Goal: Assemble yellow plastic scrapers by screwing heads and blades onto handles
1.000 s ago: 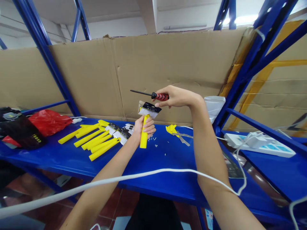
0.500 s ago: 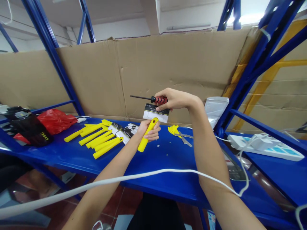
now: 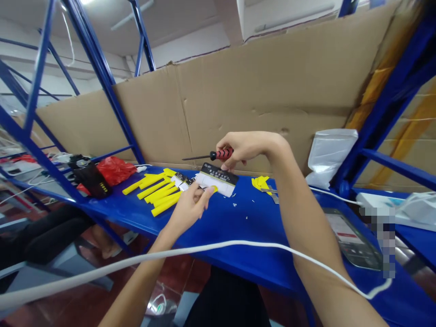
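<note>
My left hand [image 3: 192, 204] is closed around a yellow tubular handle [image 3: 214, 189]; only its end shows past my fingertips. Beside that end is a black-and-white printed card [image 3: 220, 178], held tilted above the table. My right hand [image 3: 238, 150] grips a screwdriver [image 3: 223, 154] with a red-and-black grip, its shaft pointing left. The fingers of this hand also touch the card's upper edge. To the left, several yellow handles [image 3: 158, 193] lie in a row, with similar printed cards [image 3: 182, 180] at their far ends. Tiny screws [image 3: 235, 205] are scattered on the blue table [image 3: 218, 231].
Yellow pieces and metal strips [image 3: 260, 183] lie beyond my right forearm. A black bottle [image 3: 90, 177] and red bag [image 3: 116, 170] stand left, a phone [image 3: 354, 238] and power strip [image 3: 371, 202] right. A white cable [image 3: 204, 249] crosses in front. Cardboard [image 3: 259, 100] walls the back.
My left hand has turned over, so the handle is now mostly hidden. The card has tilted and dropped slightly. The screwdriver stays in my right hand; the view has swung left.
</note>
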{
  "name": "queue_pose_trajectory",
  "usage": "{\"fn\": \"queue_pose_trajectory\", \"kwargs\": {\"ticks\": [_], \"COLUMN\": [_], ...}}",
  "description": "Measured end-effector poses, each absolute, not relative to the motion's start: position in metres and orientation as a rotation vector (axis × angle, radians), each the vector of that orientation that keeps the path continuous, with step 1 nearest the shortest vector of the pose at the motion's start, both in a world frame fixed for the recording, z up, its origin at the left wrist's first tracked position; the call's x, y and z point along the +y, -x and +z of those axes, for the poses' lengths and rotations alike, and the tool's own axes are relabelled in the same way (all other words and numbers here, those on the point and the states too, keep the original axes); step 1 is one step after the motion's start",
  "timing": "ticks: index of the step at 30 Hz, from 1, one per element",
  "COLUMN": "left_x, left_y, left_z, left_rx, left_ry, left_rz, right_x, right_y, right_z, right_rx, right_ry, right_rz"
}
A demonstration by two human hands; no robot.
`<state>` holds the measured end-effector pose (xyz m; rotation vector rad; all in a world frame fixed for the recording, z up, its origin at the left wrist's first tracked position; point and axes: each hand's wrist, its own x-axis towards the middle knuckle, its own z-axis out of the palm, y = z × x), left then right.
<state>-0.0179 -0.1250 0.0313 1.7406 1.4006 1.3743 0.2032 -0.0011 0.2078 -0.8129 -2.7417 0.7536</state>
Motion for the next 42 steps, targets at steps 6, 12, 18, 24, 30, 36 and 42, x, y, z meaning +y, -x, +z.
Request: {"fn": "queue_pose_trajectory", "kwargs": {"ticks": [6, 12, 18, 24, 30, 36, 42], "left_x": [-0.135, -0.123, -0.11, -0.092, -0.03, 0.007, 0.011], "left_y": [0.062, 0.084, 0.079, 0.114, 0.235, 0.312, 0.315], "left_z": [0.013, 0.008, 0.008, 0.021, 0.045, 0.024, 0.014], "left_rx": [1.947, 2.42, 2.507, 2.422, 2.565, 2.289, 2.263], "left_ry": [-1.822, -2.093, -2.199, -2.144, -1.935, -2.061, -2.103], "left_rz": [0.961, 0.527, 0.349, 0.851, 0.961, 0.731, 0.699], "right_x": [-0.017, -0.022, -0.014, -0.018, -0.032, -0.03, -0.02], "right_y": [-0.213, -0.242, -0.253, -0.263, -0.271, -0.278, -0.278], "right_z": [0.217, 0.226, 0.225, 0.226, 0.23, 0.23, 0.228], "right_rx": [-2.637, -2.561, -2.515, -2.382, -2.037, -1.985, -2.043], "right_ry": [0.708, 0.656, 0.673, 0.737, 0.714, 0.685, 0.714], "right_rz": [0.675, 0.623, 0.599, 0.477, 0.291, 0.226, 0.182]}}
